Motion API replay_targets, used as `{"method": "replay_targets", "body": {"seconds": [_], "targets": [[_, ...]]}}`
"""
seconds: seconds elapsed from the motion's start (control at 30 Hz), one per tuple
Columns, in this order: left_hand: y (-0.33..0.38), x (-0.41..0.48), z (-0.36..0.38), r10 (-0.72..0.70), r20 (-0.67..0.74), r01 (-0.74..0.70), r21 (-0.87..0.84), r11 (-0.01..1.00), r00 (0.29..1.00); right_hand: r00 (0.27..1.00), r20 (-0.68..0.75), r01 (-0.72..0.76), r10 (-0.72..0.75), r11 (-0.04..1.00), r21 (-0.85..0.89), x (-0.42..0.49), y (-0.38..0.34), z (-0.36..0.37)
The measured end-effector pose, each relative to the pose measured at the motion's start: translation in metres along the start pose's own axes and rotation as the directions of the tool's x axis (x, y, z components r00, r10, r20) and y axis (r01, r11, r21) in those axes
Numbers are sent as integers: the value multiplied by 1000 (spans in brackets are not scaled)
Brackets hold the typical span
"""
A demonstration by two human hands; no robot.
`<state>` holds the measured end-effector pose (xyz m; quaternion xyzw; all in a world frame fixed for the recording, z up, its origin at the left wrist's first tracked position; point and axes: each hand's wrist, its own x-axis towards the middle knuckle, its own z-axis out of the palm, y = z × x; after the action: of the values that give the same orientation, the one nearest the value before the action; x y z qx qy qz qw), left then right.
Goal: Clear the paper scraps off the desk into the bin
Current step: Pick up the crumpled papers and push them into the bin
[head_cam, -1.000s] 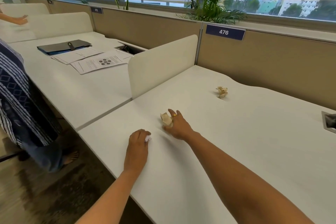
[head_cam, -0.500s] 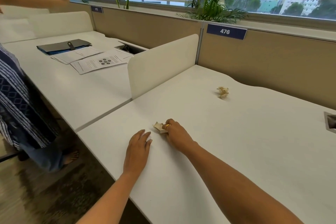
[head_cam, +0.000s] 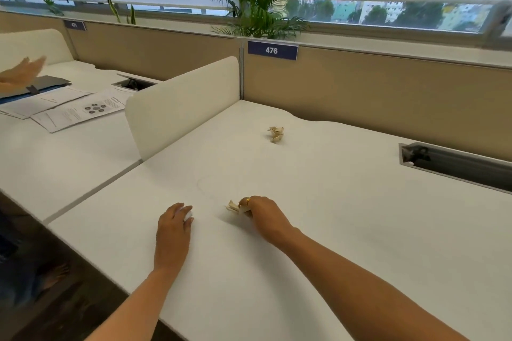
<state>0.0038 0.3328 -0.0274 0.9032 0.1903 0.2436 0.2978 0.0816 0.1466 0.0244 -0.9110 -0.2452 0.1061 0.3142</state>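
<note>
1. Left hand (head_cam: pixel 173 230): rests palm-down on the white desk (head_cam: pixel 332 230), lower centre of frame, fingers curled over a small white paper scrap (head_cam: pixel 189 217).
2. Right hand (head_cam: pixel 263 216): just right of the left hand, pinches a crumpled tan scrap (head_cam: pixel 232 206) at the desk surface.
3. A second tan scrap (head_cam: pixel 276 134) lies loose at centre frame, well apart from both hands, near the beige partition (head_cam: pixel 360 99).

White desk (head_cam: pixel 332 230) with one crumpled tan paper scrap (head_cam: pixel 276 134) near its back edge.
</note>
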Motion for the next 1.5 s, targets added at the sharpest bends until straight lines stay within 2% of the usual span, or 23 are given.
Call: {"method": "replay_targets", "body": {"seconds": [0.13,0.3,0.43,0.5,0.7,0.83,0.93,1.07,1.2,1.37,1.5], "targets": [[47,-18,28,-4,-22,1,-128,992,1000,992,-55,-105,118,976,190,-31,35,-32],[118,-49,75,135,74,-116,-221,968,988,972,-170,-123,159,971,207,-80,91,-76],[178,-79,113,226,160,-173,-292,941,961,932,-242,-183,271,925,332,-125,138,-112],[205,-94,132,274,197,-200,-326,924,941,908,-285,-217,309,926,310,-147,161,-128],[277,-131,179,398,277,-265,-414,871,875,793,-459,-326,401,916,235,-207,225,-173],[322,-146,204,481,303,-325,-442,836,823,685,-533,-380,497,868,320,-239,261,-213],[348,-155,223,542,353,-369,-451,813,763,606,-621,-441,497,860,257,-257,280,-245],[379,-160,247,597,415,-408,-460,789,686,467,-728,-449,502,844,294,-271,308,-285],[405,-155,269,611,426,-428,-451,783,668,365,-818,-457,445,851,259,-276,335,-327],[429,-146,293,607,438,-424,-449,786,663,286,-872,-503,396,837,215,-272,369,-372],[440,-137,308,610,439,-427,-449,785,660,295,-881,-624,371,772,117,-264,394,-391]]}}
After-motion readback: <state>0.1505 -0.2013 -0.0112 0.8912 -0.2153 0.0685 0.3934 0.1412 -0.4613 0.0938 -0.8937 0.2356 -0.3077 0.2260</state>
